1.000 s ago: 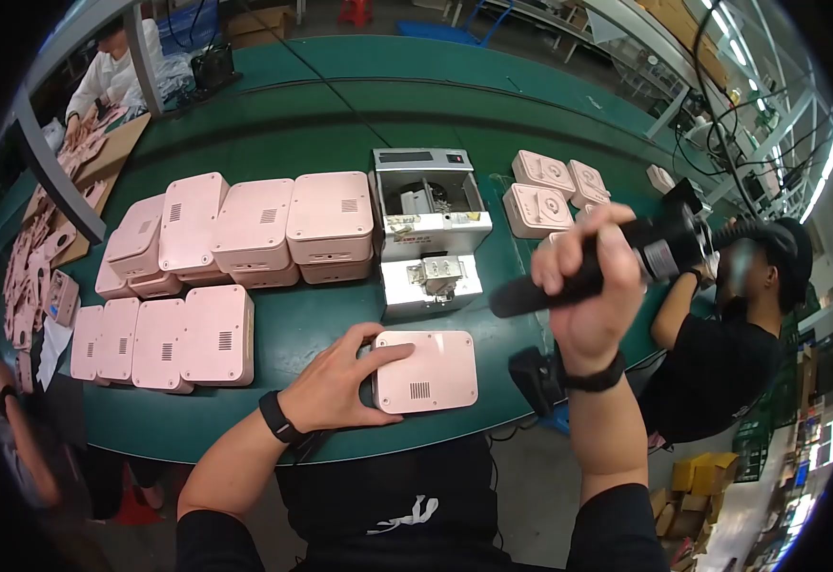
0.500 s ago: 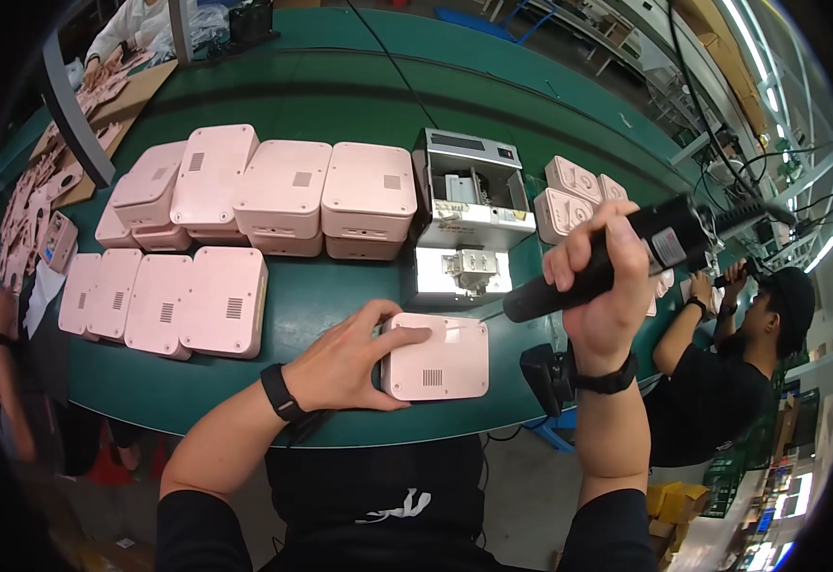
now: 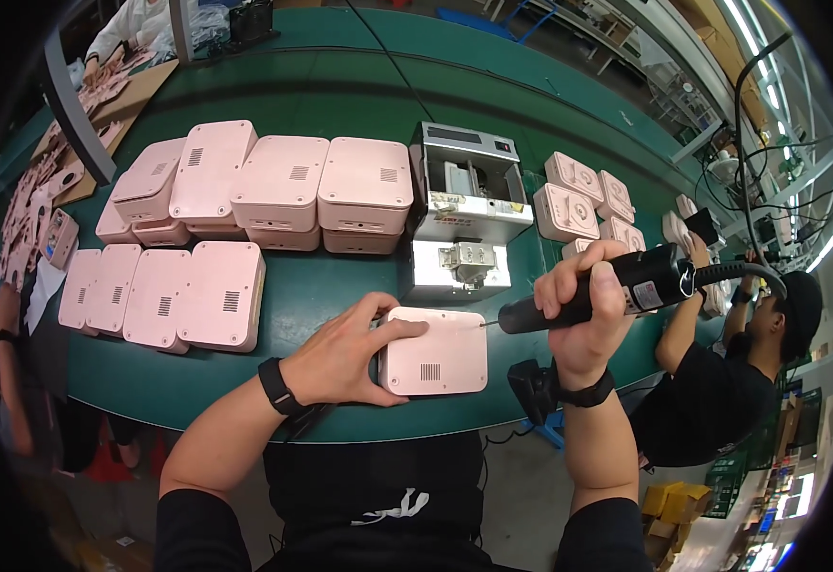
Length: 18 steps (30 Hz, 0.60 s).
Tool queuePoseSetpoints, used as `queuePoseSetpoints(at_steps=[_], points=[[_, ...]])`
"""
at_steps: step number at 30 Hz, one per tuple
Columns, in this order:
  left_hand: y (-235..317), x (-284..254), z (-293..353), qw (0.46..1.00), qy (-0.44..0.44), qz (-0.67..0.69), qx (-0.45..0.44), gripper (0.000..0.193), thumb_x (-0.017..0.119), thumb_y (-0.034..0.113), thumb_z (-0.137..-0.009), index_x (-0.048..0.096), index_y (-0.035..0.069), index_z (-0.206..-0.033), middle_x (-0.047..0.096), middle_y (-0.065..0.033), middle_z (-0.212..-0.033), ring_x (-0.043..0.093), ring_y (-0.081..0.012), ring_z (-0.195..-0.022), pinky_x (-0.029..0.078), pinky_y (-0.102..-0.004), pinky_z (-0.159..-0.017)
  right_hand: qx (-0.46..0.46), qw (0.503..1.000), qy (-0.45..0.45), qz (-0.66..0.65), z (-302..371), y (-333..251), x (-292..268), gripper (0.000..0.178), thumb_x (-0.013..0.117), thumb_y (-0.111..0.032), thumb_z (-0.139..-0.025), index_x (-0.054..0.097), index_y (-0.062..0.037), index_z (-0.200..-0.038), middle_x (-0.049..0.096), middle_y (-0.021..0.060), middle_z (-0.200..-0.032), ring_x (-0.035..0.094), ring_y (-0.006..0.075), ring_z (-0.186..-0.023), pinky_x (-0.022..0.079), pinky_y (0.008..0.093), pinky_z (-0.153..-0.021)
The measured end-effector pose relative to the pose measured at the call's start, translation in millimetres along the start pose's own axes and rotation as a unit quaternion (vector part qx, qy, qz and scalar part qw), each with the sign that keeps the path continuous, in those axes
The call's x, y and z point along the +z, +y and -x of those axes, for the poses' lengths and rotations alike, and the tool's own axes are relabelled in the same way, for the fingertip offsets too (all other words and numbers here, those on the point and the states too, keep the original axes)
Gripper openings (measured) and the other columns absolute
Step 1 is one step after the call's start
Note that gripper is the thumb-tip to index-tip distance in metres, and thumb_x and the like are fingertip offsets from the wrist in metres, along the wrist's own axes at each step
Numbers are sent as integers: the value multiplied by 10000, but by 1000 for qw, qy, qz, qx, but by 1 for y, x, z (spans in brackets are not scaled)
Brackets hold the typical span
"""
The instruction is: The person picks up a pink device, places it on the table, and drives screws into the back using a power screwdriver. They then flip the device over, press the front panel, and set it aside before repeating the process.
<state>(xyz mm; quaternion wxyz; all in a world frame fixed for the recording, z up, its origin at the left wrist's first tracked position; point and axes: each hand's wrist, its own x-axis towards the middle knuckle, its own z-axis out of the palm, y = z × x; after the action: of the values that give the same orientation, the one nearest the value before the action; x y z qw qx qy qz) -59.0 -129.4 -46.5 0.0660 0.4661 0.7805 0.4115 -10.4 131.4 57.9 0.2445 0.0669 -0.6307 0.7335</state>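
Observation:
A pink plastic housing (image 3: 450,348) lies flat on the green table in front of me, with its slotted vent and corner screw holes facing up. My left hand (image 3: 340,351) grips its left side, index finger lying on the top face and thumb at the near edge. In my right hand (image 3: 583,322) is a black corded electric screwdriver (image 3: 660,280), held nearly level. Its thin bit points left and reaches the housing's far right corner; whether the tip touches the screw hole I cannot tell.
Beyond the housing stands a grey screw feeder (image 3: 469,195). Stacked pink housings (image 3: 278,176) fill the back left, with a nearer row (image 3: 221,296) before them. Smaller pink parts (image 3: 569,212) lie right of the feeder. A co-worker (image 3: 721,372) is at the right.
My right hand has brought the screwdriver down and levelled it, its bit now at the housing's far right corner. The left hand keeps its hold on the housing.

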Motion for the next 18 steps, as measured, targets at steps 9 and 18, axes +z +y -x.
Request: queuePoseSetpoints(at_steps=[9, 18], points=[[0, -1, 2, 1000, -5, -14, -11, 841, 953, 365, -629, 589, 186, -1365, 476, -165, -1329, 593, -375, -1158, 533, -441, -978, 11, 999, -24, 33, -9, 1, 9, 222, 543, -274, -993, 490, -64, -1041, 500, 55, -675, 472, 156, -531, 437, 337, -553], [-1, -1, 4, 1000, -2, -25, 0, 864, 941, 397, -642, 568, 210, -1399, 474, -169, -1339, 588, -371, -1156, 531, -433, -972, -74, 997, -2, -15, -41, -11, 34, 247, 525, -308, -1010, 498, -67, -1053, 508, 52, -690, 485, 162, -532, 444, 342, -565]])
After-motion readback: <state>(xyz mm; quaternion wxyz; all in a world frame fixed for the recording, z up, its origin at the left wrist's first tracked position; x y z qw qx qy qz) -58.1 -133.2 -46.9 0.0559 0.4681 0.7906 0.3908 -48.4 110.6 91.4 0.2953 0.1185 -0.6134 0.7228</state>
